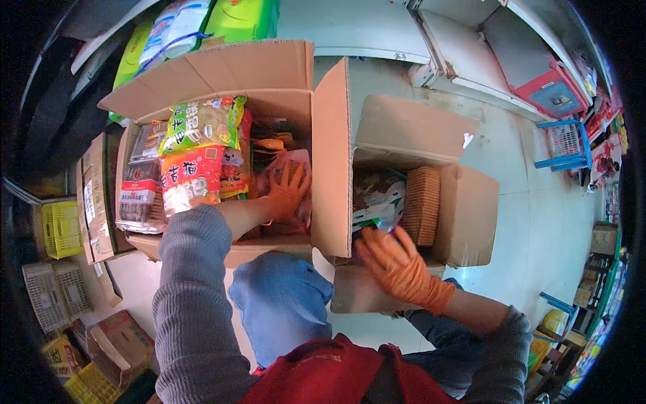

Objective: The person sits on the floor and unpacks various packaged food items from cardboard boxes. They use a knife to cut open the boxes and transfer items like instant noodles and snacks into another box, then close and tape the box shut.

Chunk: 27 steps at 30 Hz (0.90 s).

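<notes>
My left hand (288, 192), in an orange glove, lies with spread fingers on a reddish plastic package (303, 166) inside the large open cardboard box (202, 68). Left of it in that box lie a green snack bag (202, 123), a red snack bag (192, 177) and clear packs of brown sticks (139, 194). My right hand (393, 262), also orange-gloved, is over the near edge of the smaller open cardboard box (467, 217), fingers parted, with no object visible in it. Beyond its fingertips are crumpled white plastic bags (383, 204) and a ribbed brown stack (423, 207).
Green packages (242, 20) stand behind the large box. Plastic crates, including a yellow one (62, 230), and closed cartons (121, 341) are at the left. A blue stool (562, 144) stands at the right, near stocked shelves. White metal shelving (358, 30) runs along the back.
</notes>
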Each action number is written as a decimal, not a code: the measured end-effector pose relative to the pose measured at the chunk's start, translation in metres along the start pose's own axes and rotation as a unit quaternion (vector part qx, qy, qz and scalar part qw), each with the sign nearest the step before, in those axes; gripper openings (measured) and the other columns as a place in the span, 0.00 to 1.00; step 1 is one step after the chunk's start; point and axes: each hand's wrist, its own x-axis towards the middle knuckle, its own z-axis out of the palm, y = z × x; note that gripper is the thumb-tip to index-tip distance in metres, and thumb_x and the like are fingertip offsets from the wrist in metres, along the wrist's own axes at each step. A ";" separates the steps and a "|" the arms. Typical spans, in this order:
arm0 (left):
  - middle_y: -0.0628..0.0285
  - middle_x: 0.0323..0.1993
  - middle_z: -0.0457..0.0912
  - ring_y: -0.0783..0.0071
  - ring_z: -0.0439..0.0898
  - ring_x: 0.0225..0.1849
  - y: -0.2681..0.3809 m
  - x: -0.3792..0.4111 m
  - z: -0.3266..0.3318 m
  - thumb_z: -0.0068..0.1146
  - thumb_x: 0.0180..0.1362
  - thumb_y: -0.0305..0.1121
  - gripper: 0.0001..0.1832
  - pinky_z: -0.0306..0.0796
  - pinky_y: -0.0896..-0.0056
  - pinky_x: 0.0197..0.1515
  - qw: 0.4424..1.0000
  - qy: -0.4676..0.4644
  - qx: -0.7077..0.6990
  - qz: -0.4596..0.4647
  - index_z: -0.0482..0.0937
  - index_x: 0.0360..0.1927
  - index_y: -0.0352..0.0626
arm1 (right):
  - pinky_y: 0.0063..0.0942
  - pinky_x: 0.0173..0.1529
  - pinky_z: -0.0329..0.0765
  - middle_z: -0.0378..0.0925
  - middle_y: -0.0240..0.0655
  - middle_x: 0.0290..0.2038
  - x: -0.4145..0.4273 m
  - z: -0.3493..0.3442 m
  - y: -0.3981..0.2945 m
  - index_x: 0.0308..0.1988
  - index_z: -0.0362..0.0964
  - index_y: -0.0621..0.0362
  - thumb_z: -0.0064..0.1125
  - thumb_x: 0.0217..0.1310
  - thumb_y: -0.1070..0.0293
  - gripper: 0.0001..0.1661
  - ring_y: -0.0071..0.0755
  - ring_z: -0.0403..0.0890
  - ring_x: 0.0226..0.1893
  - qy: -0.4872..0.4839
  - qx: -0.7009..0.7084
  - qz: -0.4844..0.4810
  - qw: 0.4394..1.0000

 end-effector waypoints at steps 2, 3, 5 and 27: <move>0.46 0.78 0.41 0.32 0.40 0.77 0.004 0.015 0.011 0.67 0.37 0.61 0.65 0.45 0.08 0.61 0.999 0.003 0.034 -0.008 0.48 0.77 0.48 | 0.54 0.70 0.60 0.67 0.47 0.66 -0.008 0.009 0.006 0.62 0.70 0.62 0.57 0.59 0.58 0.33 0.48 0.65 0.68 -0.020 0.083 0.070 0.994; 0.47 0.78 0.43 0.33 0.41 0.77 0.006 0.024 0.024 0.63 0.42 0.58 0.58 0.45 0.08 0.61 0.998 0.032 0.049 -0.009 0.51 0.76 0.49 | 0.54 0.70 0.61 0.66 0.48 0.66 -0.010 0.010 0.009 0.62 0.69 0.62 0.58 0.59 0.57 0.35 0.48 0.64 0.68 -0.030 0.119 0.105 0.987; 0.51 0.77 0.48 0.36 0.44 0.77 0.006 0.040 0.058 0.55 0.53 0.51 0.45 0.46 0.08 0.60 0.990 0.118 0.078 -0.016 0.56 0.75 0.50 | 0.52 0.68 0.64 0.67 0.49 0.66 -0.004 0.018 0.015 0.61 0.69 0.64 0.60 0.58 0.54 0.36 0.49 0.65 0.68 -0.034 0.107 0.066 0.992; 0.51 0.80 0.35 0.46 0.37 0.80 -0.056 0.024 0.052 0.65 0.47 0.44 0.60 0.31 0.46 0.79 0.993 -0.109 0.036 -0.033 0.38 0.79 0.44 | 0.41 0.59 0.78 0.79 0.46 0.50 -0.018 0.034 0.006 0.47 0.77 0.66 0.58 0.64 0.58 0.21 0.49 0.76 0.58 -0.083 0.233 0.064 0.967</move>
